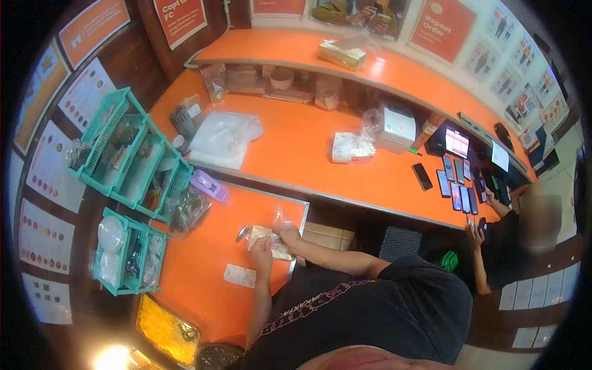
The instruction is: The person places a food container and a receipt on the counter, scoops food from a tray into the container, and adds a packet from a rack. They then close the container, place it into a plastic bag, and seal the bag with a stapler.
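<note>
My left hand [261,248] is closed in a pinch above a pale brown paper packet [280,250] on the orange table. What its fingers hold is too small to make out. My right hand [288,235] is closed on a crumpled clear plastic bag [280,217], which sticks up beyond the fingers. The packet lies under and between both hands, partly hidden by them. Just left of the hands is a small dark metallic object [242,233], perhaps a stapler. A printed receipt [240,275] lies flat on the table near my left wrist.
Teal basket racks [132,163] stand left, beside a purple device [209,185]. Below sits a tray of yellow food [166,330]. The counter [296,166] holds plastic bags [225,139], a printer [396,127] and several phones [456,197]. Another person's hand [475,233] is among them.
</note>
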`<state>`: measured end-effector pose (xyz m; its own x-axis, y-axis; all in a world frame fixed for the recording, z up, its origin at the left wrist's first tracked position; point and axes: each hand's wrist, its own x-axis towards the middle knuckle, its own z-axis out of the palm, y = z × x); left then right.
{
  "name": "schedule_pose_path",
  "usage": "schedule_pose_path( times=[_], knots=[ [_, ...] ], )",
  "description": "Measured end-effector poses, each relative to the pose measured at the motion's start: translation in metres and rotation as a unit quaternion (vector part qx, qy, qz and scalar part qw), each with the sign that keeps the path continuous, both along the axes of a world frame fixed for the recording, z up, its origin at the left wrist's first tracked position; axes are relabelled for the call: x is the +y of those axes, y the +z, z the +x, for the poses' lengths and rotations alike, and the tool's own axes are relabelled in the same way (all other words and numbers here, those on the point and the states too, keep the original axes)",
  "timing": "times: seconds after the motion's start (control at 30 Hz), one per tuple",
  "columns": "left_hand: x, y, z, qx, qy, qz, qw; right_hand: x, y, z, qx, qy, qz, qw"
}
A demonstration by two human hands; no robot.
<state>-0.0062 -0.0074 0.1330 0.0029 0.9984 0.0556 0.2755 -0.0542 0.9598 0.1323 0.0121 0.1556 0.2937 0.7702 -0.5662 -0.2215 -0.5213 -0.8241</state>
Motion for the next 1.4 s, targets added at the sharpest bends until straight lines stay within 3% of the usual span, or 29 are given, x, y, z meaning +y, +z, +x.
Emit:
schedule_pose_path(
  times=[0.03,0.13,0.23,0.43,0.53,0.63,0.83,0.93,1.03,1.13,1.4],
  knots=[
    [-0.001,0.0,0.001,0.01,0.004,0.01,1.0,0.003,-0.01,0.001,0.024,-0.033,-0.011,0.999],
    [-0.002,0.004,0.002,0.047,0.022,0.026,0.998,-0.003,0.006,0.002,0.027,0.019,0.019,0.999],
    [0.001,-0.006,0.0,0.016,0.019,0.018,1.0,-0.002,0.01,0.001,-0.075,0.079,0.049,0.993],
    [0.002,0.011,-0.005,0.081,0.005,0.019,0.997,-0.002,-0.003,0.005,0.008,0.051,0.097,0.994],
    [0.001,0.013,-0.006,0.089,0.017,0.02,0.996,0.0,-0.03,0.007,-0.047,0.111,0.11,0.987],
    [0.004,0.01,-0.006,0.107,0.028,0.027,0.994,-0.004,-0.024,0.009,-0.041,0.151,0.166,0.974],
    [0.005,-0.002,-0.007,0.079,0.032,0.034,0.996,0.0,-0.047,0.009,-0.065,0.157,0.172,0.97],
    [0.004,-0.006,-0.007,0.054,0.016,0.039,0.998,-0.007,0.001,0.005,0.052,0.079,0.077,0.993],
    [0.004,-0.001,-0.005,0.039,0.018,0.033,0.999,-0.002,-0.014,0.008,0.126,0.07,0.064,0.988],
    [0.007,-0.006,-0.005,0.044,0.009,0.017,0.999,0.002,-0.023,0.015,0.151,0.1,0.026,0.983],
    [0.005,0.013,-0.004,0.069,0.011,0.011,0.997,-0.003,-0.016,0.008,0.145,0.066,0.078,0.984]
  ],
)
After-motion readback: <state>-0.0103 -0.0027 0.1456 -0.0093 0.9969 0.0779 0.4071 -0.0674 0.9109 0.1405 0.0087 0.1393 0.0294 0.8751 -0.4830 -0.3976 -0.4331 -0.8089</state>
